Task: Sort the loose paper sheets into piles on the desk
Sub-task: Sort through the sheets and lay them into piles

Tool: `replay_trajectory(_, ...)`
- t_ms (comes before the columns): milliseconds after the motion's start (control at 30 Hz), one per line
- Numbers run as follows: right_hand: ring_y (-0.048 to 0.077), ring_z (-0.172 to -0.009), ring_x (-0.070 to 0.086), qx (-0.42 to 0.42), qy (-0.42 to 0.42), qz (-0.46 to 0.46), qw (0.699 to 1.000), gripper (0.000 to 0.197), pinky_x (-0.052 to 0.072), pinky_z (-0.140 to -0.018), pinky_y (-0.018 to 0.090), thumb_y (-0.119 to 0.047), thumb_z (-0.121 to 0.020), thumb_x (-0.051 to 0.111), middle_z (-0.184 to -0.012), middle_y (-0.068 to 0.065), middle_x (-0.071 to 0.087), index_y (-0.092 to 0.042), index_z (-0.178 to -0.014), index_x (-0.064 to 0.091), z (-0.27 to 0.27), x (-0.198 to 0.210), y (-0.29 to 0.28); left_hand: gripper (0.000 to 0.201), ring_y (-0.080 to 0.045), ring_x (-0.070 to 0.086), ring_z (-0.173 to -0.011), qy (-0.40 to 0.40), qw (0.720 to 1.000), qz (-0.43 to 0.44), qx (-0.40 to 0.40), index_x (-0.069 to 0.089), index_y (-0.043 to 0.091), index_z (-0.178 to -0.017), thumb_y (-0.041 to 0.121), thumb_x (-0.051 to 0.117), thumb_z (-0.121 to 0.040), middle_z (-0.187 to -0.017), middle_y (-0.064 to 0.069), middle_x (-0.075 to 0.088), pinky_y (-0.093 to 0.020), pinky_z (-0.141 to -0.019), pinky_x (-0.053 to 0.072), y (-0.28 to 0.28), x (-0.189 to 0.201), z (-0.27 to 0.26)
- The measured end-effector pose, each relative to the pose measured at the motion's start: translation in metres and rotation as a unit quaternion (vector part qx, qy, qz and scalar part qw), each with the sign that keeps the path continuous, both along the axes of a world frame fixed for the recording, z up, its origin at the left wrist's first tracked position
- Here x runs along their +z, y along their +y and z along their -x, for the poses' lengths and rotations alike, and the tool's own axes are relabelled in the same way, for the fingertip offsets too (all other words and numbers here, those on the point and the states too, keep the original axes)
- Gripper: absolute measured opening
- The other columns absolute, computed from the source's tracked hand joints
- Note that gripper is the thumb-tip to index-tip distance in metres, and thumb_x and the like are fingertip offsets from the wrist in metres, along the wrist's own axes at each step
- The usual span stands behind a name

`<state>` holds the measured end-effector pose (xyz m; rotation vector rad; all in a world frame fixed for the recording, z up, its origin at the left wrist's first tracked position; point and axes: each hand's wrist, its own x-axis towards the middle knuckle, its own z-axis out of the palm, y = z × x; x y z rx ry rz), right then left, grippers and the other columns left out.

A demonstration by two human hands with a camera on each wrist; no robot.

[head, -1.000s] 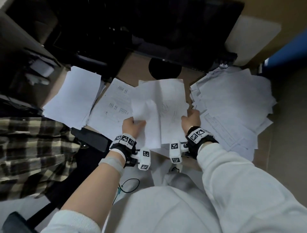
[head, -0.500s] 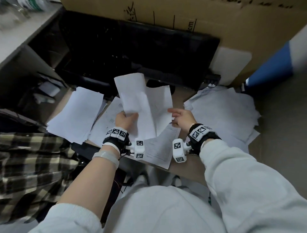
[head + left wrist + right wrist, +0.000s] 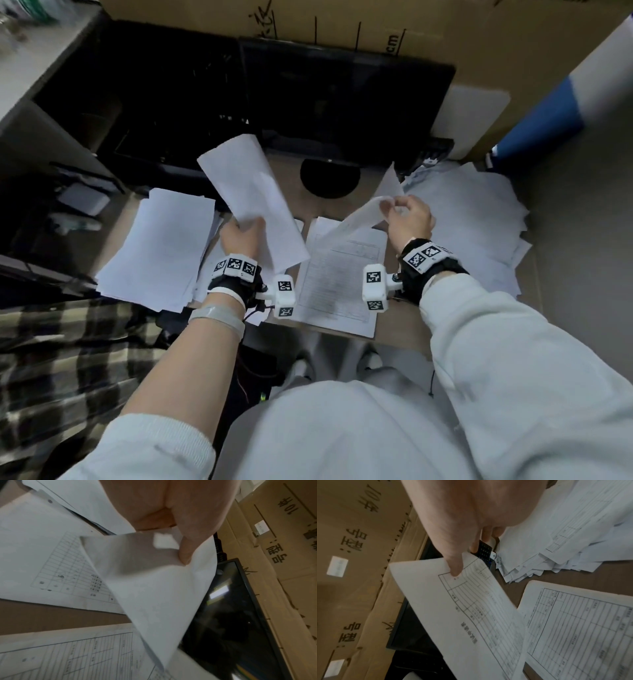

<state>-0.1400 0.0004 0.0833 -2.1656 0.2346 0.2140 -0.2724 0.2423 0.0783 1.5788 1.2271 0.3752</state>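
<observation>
My left hand [image 3: 245, 236] [image 3: 173, 524] pinches a white sheet [image 3: 253, 202] [image 3: 154, 588] near its lower edge and holds it up over the desk, blank side showing. My right hand [image 3: 404, 216] [image 3: 462, 555] pinches the corner of a printed form sheet [image 3: 356, 216] [image 3: 471, 608] with a ruled table, lifted and curving over the middle pile. That middle pile of printed forms [image 3: 339, 277] [image 3: 578, 628] lies flat on the brown desk [image 3: 407, 318]. A neat pile of blank-looking sheets [image 3: 161, 246] lies at the left. A big loose heap of sheets [image 3: 472, 226] [image 3: 556, 536] spreads at the right.
A dark monitor [image 3: 342, 99] with a round black base [image 3: 330, 178] stands at the back of the desk. Cardboard boxes [image 3: 376, 24] rise behind it. A plaid cloth [image 3: 58, 359] hangs at the lower left. A dark device with keys [image 3: 485, 551] lies by the heap.
The two sheets, held together before, have been pulled apart. My left hand raised one sheet leftward; my right hand carried the form sheet right, toward the heap.
</observation>
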Motion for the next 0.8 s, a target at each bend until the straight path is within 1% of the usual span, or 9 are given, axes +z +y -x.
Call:
replay_trajectory(67,0.027,-0.112,0.061,-0.045,-0.007,-0.003,0.999,0.038,0.054,-0.091,0.051,-0.072,-0.069,0.056,-0.107,-0.010,0.060,-0.037,-0.083,0.057,-0.002,0.000,-0.001,0.022,-0.026,0.068,-0.093,-0.029,0.999,-0.016,0.033,0.070,0.005,-0.101,0.020,0.066,-0.086,-0.100,-0.014,0.072,-0.024,-0.074,0.047,0.003,-0.001,0.000)
replay_trajectory(100,0.030,-0.111,0.063,-0.059,-0.011,0.000,0.998,0.040,0.054,-0.090,0.052,-0.073,-0.068,0.054,-0.112,-0.007,0.064,-0.035,-0.083,0.056,-0.003,-0.004,-0.003,0.025,-0.026,0.068,-0.095,-0.037,0.998,-0.024,0.053,0.069,0.005,-0.105,0.021,0.065,-0.087,-0.103,-0.014,0.072,-0.024,-0.075,0.047,0.005,0.001,0.001)
replay_trajectory(167,0.031,-0.116,0.059,-0.069,-0.013,0.007,0.998,0.029,0.050,-0.096,0.042,-0.056,-0.084,0.058,-0.122,-0.001,0.063,-0.029,-0.093,0.060,0.000,0.000,-0.001,0.026,-0.027,0.067,-0.098,-0.040,0.996,-0.034,0.074,0.067,0.005,-0.108,0.022,0.064,-0.089,-0.108,-0.014,0.071,-0.023,-0.077,0.045,0.010,-0.001,0.002)
replay_trajectory(233,0.031,-0.106,0.062,-0.070,-0.007,-0.026,0.997,0.024,0.048,-0.088,0.034,-0.034,-0.096,0.057,-0.106,0.005,0.064,-0.013,-0.109,0.059,0.001,-0.006,-0.001,0.027,-0.027,0.066,-0.097,-0.025,0.998,-0.032,0.053,0.066,0.004,-0.109,0.021,0.065,-0.089,-0.109,-0.015,0.070,-0.023,-0.077,0.044,0.009,-0.007,0.000)
replay_trajectory(300,0.030,-0.098,0.063,-0.067,-0.004,-0.066,0.996,0.023,0.049,-0.083,0.034,-0.026,-0.099,0.054,-0.098,0.005,0.064,-0.009,-0.113,0.054,0.003,-0.012,0.002,0.026,-0.027,0.065,-0.094,-0.020,0.999,-0.022,0.018,0.066,0.001,-0.107,0.018,0.067,-0.088,-0.103,-0.013,0.069,-0.026,-0.078,0.046,0.004,-0.013,-0.006)
replay_trajectory(400,0.025,-0.098,0.060,-0.066,0.032,-0.087,0.993,0.025,0.045,-0.080,0.029,-0.021,-0.102,0.050,-0.106,0.006,0.062,-0.004,-0.121,0.051,0.000,-0.026,0.004,0.021,-0.029,0.067,-0.097,-0.021,0.999,-0.001,-0.026,0.066,0.006,-0.104,0.015,0.071,-0.085,-0.100,-0.010,0.068,-0.037,-0.088,0.054,-0.007,-0.027,-0.013)
replay_trajectory(467,0.023,-0.100,0.059,-0.059,0.073,-0.085,0.992,0.026,0.045,-0.082,0.028,-0.013,-0.102,0.046,-0.112,0.009,0.061,-0.001,-0.125,0.051,-0.006,-0.040,0.001,0.020,-0.030,0.067,-0.098,-0.014,0.999,0.018,-0.039,0.066,0.009,-0.103,0.015,0.072,-0.084,-0.103,-0.011,0.069,-0.043,-0.092,0.055,-0.014,-0.034,-0.017)
replay_trajectory(600,0.035,-0.108,0.063,-0.025,0.192,-0.039,0.980,0.035,0.049,-0.084,0.031,-0.003,-0.097,0.042,-0.125,0.020,0.063,0.002,-0.129,0.054,-0.018,-0.088,-0.012,0.029,-0.030,0.067,-0.097,0.013,0.999,0.025,-0.044,0.066,0.001,-0.111,0.013,0.071,-0.085,-0.105,-0.014,0.070,-0.044,-0.091,0.055,-0.026,-0.046,-0.022)
replay_trajectory(800,0.037,-0.122,0.055,0.048,0.266,0.052,0.961,0.042,0.046,-0.095,0.036,-0.007,-0.097,0.045,-0.134,0.024,0.055,0.002,-0.138,0.048,-0.030,-0.127,-0.028,0.031,-0.026,0.065,-0.094,0.064,0.997,0.036,-0.017,0.065,-0.001,-0.116,0.009,0.070,-0.087,-0.100,-0.009,0.067,-0.035,-0.084,0.054,-0.043,-0.064,-0.025)
